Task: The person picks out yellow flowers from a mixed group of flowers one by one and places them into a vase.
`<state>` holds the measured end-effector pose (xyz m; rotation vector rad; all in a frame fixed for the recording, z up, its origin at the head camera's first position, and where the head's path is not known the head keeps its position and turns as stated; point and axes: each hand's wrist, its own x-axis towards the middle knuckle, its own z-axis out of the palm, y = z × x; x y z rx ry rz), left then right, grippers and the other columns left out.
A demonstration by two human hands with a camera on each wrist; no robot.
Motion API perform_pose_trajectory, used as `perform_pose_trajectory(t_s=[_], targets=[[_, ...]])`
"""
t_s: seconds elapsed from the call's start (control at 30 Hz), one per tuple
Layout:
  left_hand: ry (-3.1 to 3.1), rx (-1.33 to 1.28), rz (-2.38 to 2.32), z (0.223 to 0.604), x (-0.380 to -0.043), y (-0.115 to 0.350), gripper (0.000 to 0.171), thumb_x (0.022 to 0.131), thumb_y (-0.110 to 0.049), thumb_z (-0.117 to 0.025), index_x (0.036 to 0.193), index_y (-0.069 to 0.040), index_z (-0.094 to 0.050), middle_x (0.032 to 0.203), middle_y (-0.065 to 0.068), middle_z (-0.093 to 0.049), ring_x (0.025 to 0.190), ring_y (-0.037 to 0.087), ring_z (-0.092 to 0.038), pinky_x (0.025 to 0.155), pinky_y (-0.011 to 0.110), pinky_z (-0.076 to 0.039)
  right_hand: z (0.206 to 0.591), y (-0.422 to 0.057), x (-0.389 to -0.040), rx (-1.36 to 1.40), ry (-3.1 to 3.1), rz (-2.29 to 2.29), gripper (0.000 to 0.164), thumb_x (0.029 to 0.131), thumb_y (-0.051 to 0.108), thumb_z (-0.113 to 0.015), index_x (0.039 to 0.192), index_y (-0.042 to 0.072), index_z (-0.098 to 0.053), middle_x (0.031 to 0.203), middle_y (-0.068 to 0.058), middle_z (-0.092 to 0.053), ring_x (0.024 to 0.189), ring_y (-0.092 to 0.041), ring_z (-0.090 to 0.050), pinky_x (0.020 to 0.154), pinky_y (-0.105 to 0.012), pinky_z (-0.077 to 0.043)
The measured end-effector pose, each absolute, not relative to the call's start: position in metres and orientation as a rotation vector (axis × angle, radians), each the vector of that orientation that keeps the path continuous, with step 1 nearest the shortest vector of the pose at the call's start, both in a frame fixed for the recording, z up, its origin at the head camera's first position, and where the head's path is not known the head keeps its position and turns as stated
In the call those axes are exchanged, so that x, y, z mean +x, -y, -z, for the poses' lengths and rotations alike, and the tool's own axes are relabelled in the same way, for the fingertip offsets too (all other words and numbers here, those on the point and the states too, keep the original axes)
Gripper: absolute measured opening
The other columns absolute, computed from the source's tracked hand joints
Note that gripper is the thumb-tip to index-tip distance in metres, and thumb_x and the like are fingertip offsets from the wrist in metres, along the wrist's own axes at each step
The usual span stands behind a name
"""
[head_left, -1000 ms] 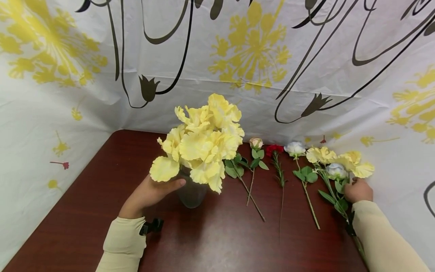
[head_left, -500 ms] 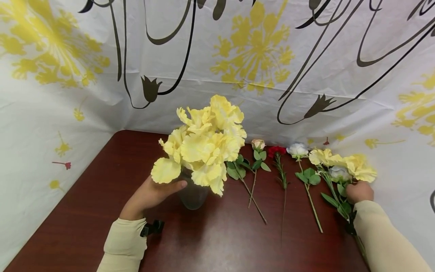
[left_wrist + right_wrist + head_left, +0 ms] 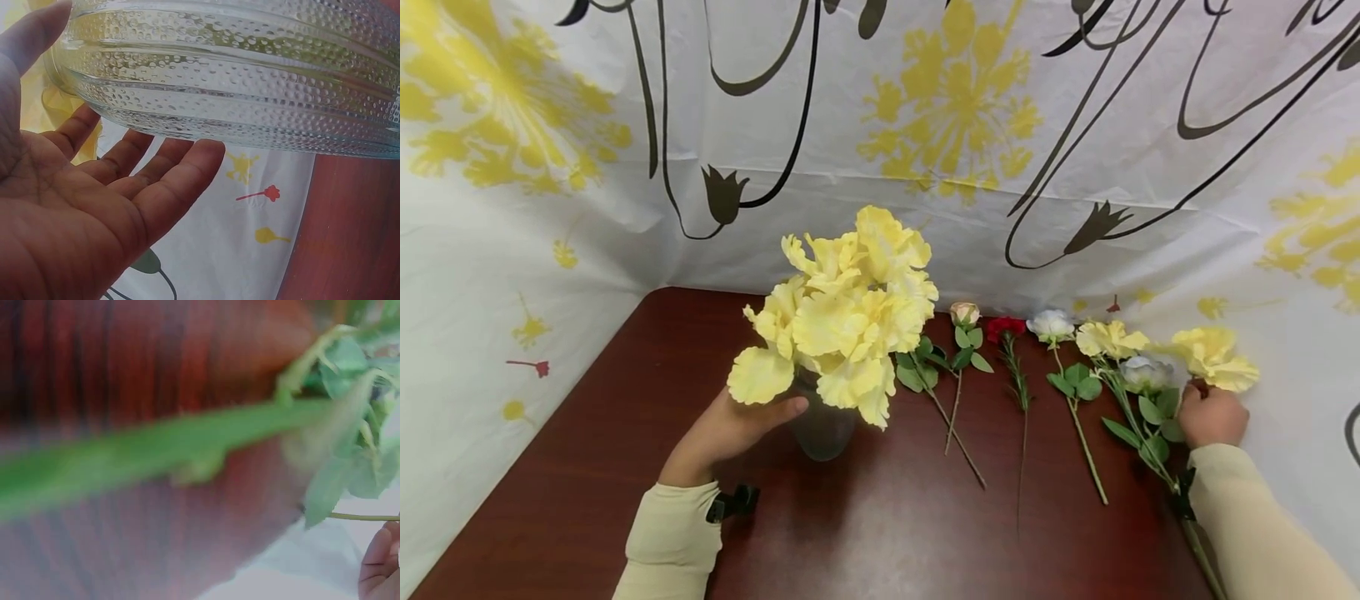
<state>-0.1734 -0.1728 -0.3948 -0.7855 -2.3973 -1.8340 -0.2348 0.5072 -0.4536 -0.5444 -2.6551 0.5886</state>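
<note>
In the head view my left hand holds a clear glass vase by its neck, under a full bunch of yellow flowers. The left wrist view shows the vase's bumpy, ribbed glass, with the fingers against its side. At the far right my right hand grips a yellow flower just below its bloom. Most of its fingers are hidden there. Beside it lie a pale blue-white flower and another yellow flower. In the right wrist view a blurred green stem crosses in front.
To the right of the vase, a peach rose, a red flower and a white flower lie in a row on the dark red table. A patterned white cloth hangs behind.
My right hand has shifted a little to the right, drawing the yellow flower away from the blue-white flower and the other yellow one. My left hand stays on the vase.
</note>
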Motion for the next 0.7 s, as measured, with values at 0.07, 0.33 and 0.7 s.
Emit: perform_pose_trajectory(t_s=[0.07, 0.33, 0.7], targets=[[2.390, -0.791, 1.838, 0.394, -0.173, 0.173, 0.081, 0.089, -0.012, -0.077, 0.153, -0.031, -0.031, 0.148, -0.005, -0.041, 0.135, 0.018, -0.039, 0.103, 0.032, -0.040, 0.448, -0.505, -0.235, -0.517, 2.614, -0.576, 0.043, 0.103, 0.017, -0.037, 0.107, -0.017, -0.062, 0.100, -0.042, -0.058, 0.092, -0.062, -0.050, 0.084, -0.067, -0.039], [2.366, -0.825, 1.852, 0.395, -0.174, 0.170, 0.079, 0.089, -0.012, -0.076, 0.152, -0.030, -0.033, 0.148, -0.005, -0.042, 0.134, 0.018, -0.040, 0.103, 0.033, -0.041, 0.420, -0.493, -0.229, -0.464, 2.447, -0.627, 0.038, 0.102, 0.013, -0.038, 0.121, -0.010, -0.061, 0.112, -0.037, -0.060, 0.101, -0.055, -0.053, 0.089, -0.062, -0.040], [2.370, -0.812, 1.820, 0.396, -0.171, 0.172, 0.073, 0.089, -0.013, -0.076, 0.150, -0.025, -0.037, 0.144, -0.002, -0.047, 0.132, 0.019, -0.044, 0.103, 0.032, -0.041, 0.378, -0.462, -0.228, -0.322, 2.083, -0.707, 0.031, 0.102, 0.021, -0.048, 0.117, 0.004, -0.069, 0.081, 0.020, -0.054, 0.070, 0.011, -0.047, 0.068, -0.014, -0.033]])
